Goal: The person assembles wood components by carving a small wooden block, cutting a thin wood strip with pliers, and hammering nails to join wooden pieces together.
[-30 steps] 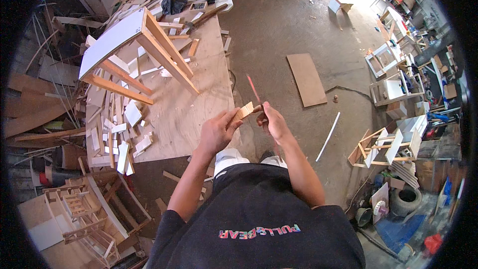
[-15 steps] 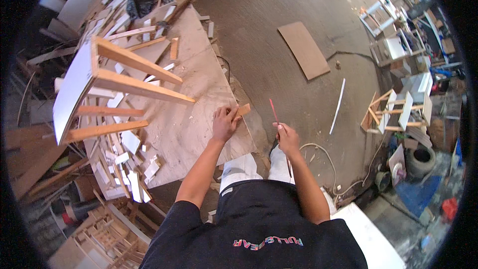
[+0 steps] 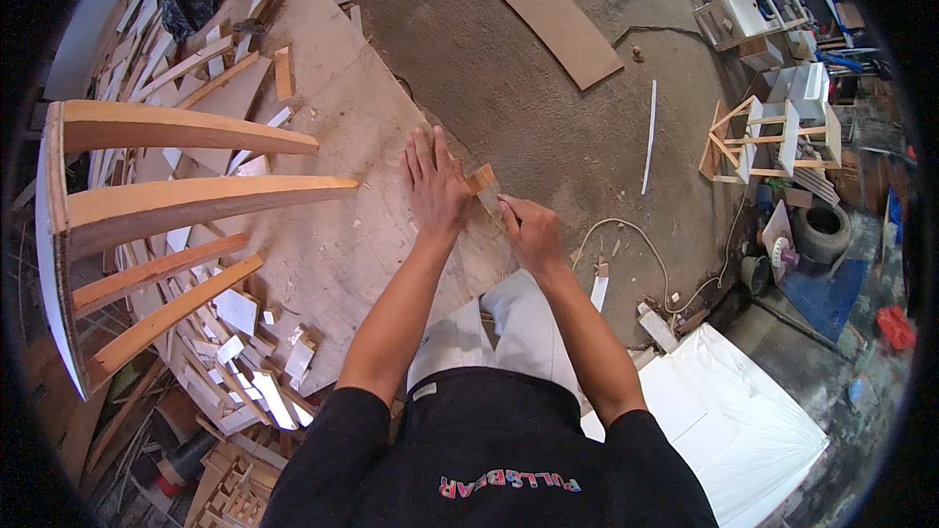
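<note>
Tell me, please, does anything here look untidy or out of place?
Yes: left of the left hand, wood offcuts lie jumbled on the wooden sheet. On the floor, a pale cord curls loosely, and a thin white strip lies alone, as though dropped.

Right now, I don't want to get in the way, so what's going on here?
The person's left hand lies flat at the edge of a plywood sheet, against a small wooden block. The right hand is closed next to the block; anything it grips is hard to make out. A white-topped wooden table stands on the sheet to the left.
</note>
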The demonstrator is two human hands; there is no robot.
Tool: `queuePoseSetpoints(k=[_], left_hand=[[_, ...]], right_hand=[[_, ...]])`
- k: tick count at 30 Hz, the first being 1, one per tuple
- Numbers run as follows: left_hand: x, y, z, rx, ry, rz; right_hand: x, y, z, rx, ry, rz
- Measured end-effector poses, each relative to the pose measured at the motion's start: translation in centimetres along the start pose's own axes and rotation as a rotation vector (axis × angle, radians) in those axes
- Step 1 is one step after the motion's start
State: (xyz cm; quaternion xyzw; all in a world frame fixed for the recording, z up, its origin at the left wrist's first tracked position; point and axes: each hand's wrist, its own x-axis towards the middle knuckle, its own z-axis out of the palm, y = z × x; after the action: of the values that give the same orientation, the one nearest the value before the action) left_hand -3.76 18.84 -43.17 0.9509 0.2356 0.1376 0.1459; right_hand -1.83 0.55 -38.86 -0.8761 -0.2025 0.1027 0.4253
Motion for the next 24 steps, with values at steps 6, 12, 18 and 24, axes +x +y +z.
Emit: queuePoseSetpoints(k=[6, 12, 18, 24], left_hand=[[-0.2, -0.1, -0.1, 0.012, -0.064, -0.042], [0.2, 0.1, 0.2, 0.015, 0.008, -0.046], [-0.9, 0.4, -0.6, -0.079, 0.006, -0.008], [-1.2, 0.0, -2.3, -0.284, -0.098, 0.216]], right_hand=[[0.7, 0.5, 2.3, -0.047, 0.047, -0.016], [-0.5, 2.0, 4.2, -0.064, 0.13, -0.031], [-0.3, 2.1, 4.1, -0.104, 0.115, -0.044], [-0.2, 1.7, 3.9, -0.136, 0.066, -0.009]])
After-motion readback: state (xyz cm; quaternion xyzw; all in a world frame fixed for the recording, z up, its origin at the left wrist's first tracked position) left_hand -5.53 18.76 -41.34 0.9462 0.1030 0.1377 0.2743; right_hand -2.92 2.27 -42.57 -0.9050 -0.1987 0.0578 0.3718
